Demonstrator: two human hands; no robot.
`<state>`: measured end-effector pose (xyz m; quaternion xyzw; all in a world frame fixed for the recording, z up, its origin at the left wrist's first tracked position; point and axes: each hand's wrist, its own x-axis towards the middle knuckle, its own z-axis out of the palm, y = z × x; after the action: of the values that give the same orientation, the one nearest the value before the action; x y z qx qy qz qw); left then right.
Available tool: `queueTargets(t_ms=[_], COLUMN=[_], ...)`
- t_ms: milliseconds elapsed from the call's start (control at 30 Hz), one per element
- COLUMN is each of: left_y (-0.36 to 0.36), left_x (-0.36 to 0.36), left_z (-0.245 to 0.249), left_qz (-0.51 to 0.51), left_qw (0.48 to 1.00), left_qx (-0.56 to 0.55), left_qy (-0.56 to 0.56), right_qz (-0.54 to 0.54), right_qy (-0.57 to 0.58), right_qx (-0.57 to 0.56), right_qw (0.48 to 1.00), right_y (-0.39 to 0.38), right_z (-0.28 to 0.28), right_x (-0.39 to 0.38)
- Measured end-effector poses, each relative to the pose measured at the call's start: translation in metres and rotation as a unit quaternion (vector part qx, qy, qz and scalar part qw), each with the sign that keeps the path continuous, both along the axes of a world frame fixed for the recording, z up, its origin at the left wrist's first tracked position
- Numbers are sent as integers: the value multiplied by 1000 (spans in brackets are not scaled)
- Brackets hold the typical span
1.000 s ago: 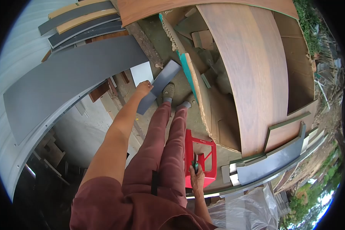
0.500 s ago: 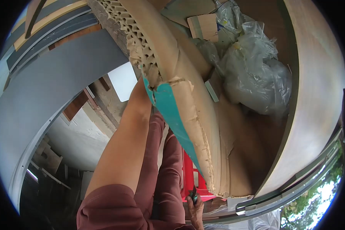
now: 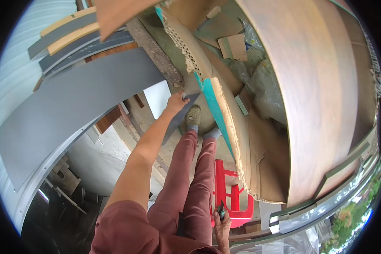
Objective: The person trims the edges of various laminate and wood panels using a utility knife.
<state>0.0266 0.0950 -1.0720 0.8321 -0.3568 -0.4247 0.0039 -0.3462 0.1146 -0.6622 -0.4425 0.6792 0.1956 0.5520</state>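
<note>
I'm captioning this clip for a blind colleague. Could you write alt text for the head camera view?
Seen from above, a person's left hand grips a narrow grey board near their feet, while the right hand holds a small dark tool beside a red stool. A large grey panel, a wood-grain panel and torn cardboard surround them.

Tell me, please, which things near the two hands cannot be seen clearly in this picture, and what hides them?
All in the head view:
1. Grey strip gripped by the left hand: the forearm covers its lower part, and its far end vanishes at the teal-edged board.
2. Dark tool in the right hand: too small to identify.
3. Red stool: partly hidden by the trouser leg and the board.
</note>
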Motion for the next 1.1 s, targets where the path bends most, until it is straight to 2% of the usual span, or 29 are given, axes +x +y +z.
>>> queueTargets(t_ms=[33, 67, 100, 133, 167, 200, 233, 267, 300, 333, 433, 467, 533, 633, 700, 767, 800, 900, 933, 967, 1067, 1100], left_y=[-2, 17, 26, 32, 60, 84, 106, 136, 167, 175, 167, 156, 139, 109, 92, 74, 66, 50, 41, 31, -8, -24], left_x=[-1, -2, -5, -4, -9, -10, -8, -5, -3, 2, 26, 35, 44, 45, 43, 33, 25, 7, -1, -8, -25, -29], left_z=[75, 103, 146, 193, 222, 254, 291, 315, 340, 377, 504, 549, 641, 771, 846, 917, 935, 988, 996, 1001, 992, 983], left_qz=[66, 87, 46, 10, -32, -55, -54, -78, -77, -47, -14, -40, 10, 38, 66, 83, 88, 102, 111, 120, 105, 110], left_qw=[996, 993, 997, 996, 996, 995, 994, 993, 993, 996, 995, 993, 999, 985, 968, 942, 902, 875, 850, 824, 794, 788], left_qx=[-15, -24, -20, 17, -48, -15, -9, -11, -65, -67, -100, -108, -32, -139, -205, -281, -381, -437, -483, -526, -580, -597], left_qy=[52, 79, 51, 82, 64, 77, 92, 86, 58, 39, -6, -6, -23, -89, -126, -163, -181, -179, -179, -176, -146, -105], right_qz=[-9, -5, -7, -7, -7, 38, 32, 83, 124, 109, 115, 110, 95, 86, 108, 77, 61, -6, -21, -26, -63, -69], right_qy=[-28, -29, -42, -30, -17, -72, -81, -64, -41, -50, -3, 4, -5, -42, -59, -80, -100, -123, -125, -130, -154, -153], right_qx=[-32, -19, -31, -3, 25, -100, -117, -160, -204, -199, -172, -163, -175, -222, -208, -208, -203, -171, -171, -173, -175, -177], right_qw=[999, 999, 999, 1000, 1000, 992, 989, 982, 970, 973, 978, 980, 980, 970, 970, 972, 972, 978, 977, 976, 970, 970], right_y=[4, 5, 2, -3, -6, 9, 10, 11, 12, 8, -8, -11, -17, -22, -31, -34, -37, -54, -61, -65, -73, -71], right_z=[7, 15, 26, 37, 48, 44, 46, 54, 64, 73, 106, 113, 117, 106, 105, 92, 89, 121, 140, 147, 176, 174], right_x=[0, -1, 2, 7, 9, -4, -10, -17, -20, -24, -34, -40, -56, -77, -87, -97, -99, -97, -95, -97, -103, -110])
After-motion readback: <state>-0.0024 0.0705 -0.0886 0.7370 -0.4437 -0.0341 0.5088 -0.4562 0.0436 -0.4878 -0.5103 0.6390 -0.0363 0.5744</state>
